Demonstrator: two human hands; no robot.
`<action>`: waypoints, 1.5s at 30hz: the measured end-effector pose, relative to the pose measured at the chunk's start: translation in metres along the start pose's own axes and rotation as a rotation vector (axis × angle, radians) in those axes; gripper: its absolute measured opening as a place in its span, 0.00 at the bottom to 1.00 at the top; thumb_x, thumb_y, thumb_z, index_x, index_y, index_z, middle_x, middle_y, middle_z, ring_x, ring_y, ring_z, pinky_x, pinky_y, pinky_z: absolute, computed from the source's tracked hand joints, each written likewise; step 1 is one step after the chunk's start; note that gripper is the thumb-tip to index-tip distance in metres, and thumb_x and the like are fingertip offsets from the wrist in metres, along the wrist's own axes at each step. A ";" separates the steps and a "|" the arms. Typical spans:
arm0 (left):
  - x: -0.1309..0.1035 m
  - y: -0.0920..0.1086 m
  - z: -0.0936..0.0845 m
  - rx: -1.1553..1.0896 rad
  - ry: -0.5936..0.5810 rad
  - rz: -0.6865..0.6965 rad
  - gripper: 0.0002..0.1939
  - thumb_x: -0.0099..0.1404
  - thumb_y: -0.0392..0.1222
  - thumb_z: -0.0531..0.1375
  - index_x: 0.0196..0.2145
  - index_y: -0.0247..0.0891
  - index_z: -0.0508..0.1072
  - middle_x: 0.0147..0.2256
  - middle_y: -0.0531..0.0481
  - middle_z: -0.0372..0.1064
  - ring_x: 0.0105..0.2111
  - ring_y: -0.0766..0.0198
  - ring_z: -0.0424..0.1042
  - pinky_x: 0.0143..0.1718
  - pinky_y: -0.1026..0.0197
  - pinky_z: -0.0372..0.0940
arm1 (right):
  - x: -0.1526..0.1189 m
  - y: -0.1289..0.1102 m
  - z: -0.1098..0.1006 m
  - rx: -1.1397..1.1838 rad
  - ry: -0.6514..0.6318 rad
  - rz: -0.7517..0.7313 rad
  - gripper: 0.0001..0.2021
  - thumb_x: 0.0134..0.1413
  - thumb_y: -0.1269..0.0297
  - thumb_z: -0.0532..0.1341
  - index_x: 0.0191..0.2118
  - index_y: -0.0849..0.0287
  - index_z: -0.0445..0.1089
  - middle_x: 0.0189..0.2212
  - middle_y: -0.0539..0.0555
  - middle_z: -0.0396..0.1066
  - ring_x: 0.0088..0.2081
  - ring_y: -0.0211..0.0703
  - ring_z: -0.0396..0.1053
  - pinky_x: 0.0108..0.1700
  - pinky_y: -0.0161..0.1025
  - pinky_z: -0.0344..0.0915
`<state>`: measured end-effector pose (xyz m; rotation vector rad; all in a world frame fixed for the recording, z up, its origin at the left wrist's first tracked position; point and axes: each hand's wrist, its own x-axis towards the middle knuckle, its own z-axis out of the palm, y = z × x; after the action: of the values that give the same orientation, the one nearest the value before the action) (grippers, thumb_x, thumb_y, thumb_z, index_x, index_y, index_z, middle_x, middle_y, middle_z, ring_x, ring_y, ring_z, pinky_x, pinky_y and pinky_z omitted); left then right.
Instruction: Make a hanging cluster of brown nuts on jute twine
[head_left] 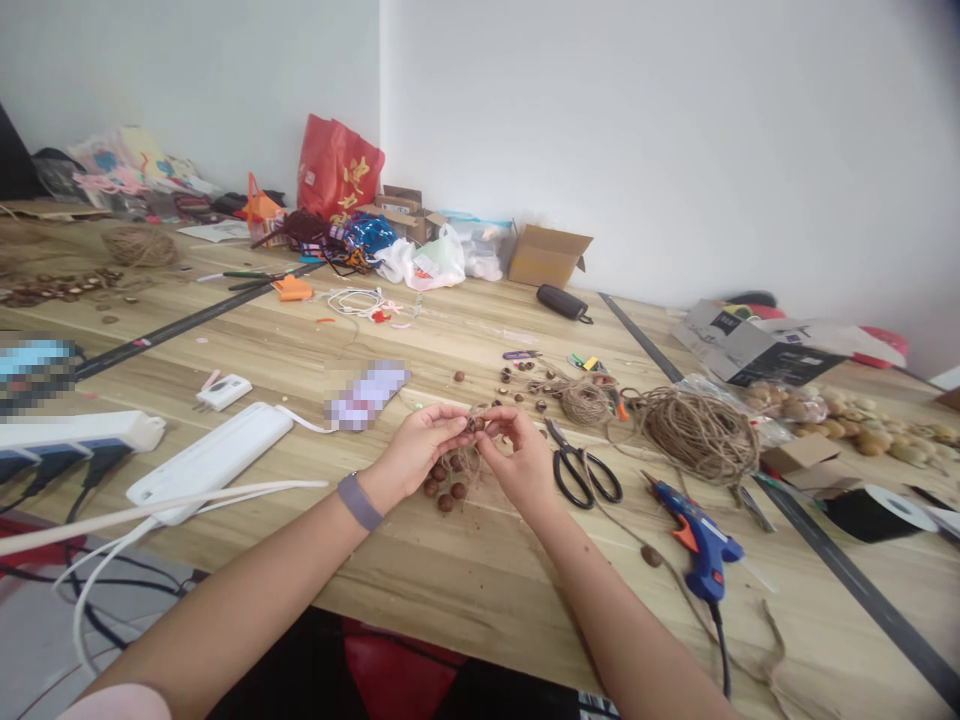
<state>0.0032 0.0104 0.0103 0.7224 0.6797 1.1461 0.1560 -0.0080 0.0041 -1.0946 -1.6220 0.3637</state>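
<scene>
Between the fingertips of my left hand (421, 440) and my right hand (519, 455) is a small brown nut (475, 424), pinched from both sides. Thin jute twine (466, 462) hangs in loops just below it. Several round brown nuts (445, 502) cluster under my hands, close to the twine; whether they are joined to it I cannot tell. To the right of my right hand lie black-handled scissors (577, 480). Farther right rests a blue hot glue gun (697, 545) with an orange trigger.
Behind the scissors sit a small twine ball (586, 402) and a large twine coil (701, 435). Nut shells (541, 405) are scattered nearby. On the left are a white power strip (210, 465) and cables. Boxes, a red bag (337, 165) and an eyeglass case (562, 302) stand toward the wall.
</scene>
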 end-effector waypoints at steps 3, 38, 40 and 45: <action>0.000 0.000 -0.001 -0.007 -0.033 -0.042 0.09 0.51 0.31 0.72 0.30 0.32 0.76 0.30 0.49 0.77 0.30 0.67 0.76 0.38 0.65 0.69 | 0.001 -0.002 -0.001 0.000 -0.056 -0.053 0.08 0.51 0.70 0.60 0.38 0.55 0.70 0.33 0.53 0.75 0.34 0.42 0.73 0.40 0.41 0.71; 0.002 0.001 -0.003 -0.063 0.003 -0.102 0.09 0.54 0.24 0.68 0.27 0.34 0.73 0.28 0.52 0.76 0.31 0.68 0.76 0.44 0.65 0.70 | 0.001 0.004 -0.005 -0.135 -0.084 -0.044 0.08 0.57 0.63 0.62 0.42 0.53 0.75 0.36 0.54 0.77 0.35 0.46 0.73 0.42 0.43 0.71; 0.001 0.002 -0.002 -0.067 0.018 -0.103 0.10 0.53 0.23 0.68 0.27 0.34 0.73 0.29 0.52 0.76 0.31 0.69 0.76 0.44 0.65 0.70 | 0.001 0.004 -0.003 -0.132 -0.078 -0.045 0.07 0.58 0.62 0.61 0.41 0.53 0.75 0.36 0.54 0.76 0.35 0.46 0.72 0.41 0.43 0.70; -0.001 0.000 0.000 -0.057 0.017 -0.092 0.11 0.53 0.21 0.65 0.26 0.34 0.72 0.27 0.52 0.75 0.30 0.69 0.76 0.42 0.66 0.69 | -0.002 0.003 -0.001 -0.135 -0.082 -0.052 0.06 0.60 0.62 0.62 0.40 0.53 0.76 0.36 0.55 0.77 0.38 0.47 0.72 0.44 0.44 0.70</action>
<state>0.0024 0.0097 0.0103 0.6275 0.6852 1.0847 0.1587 -0.0079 0.0010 -1.1491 -1.7655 0.2709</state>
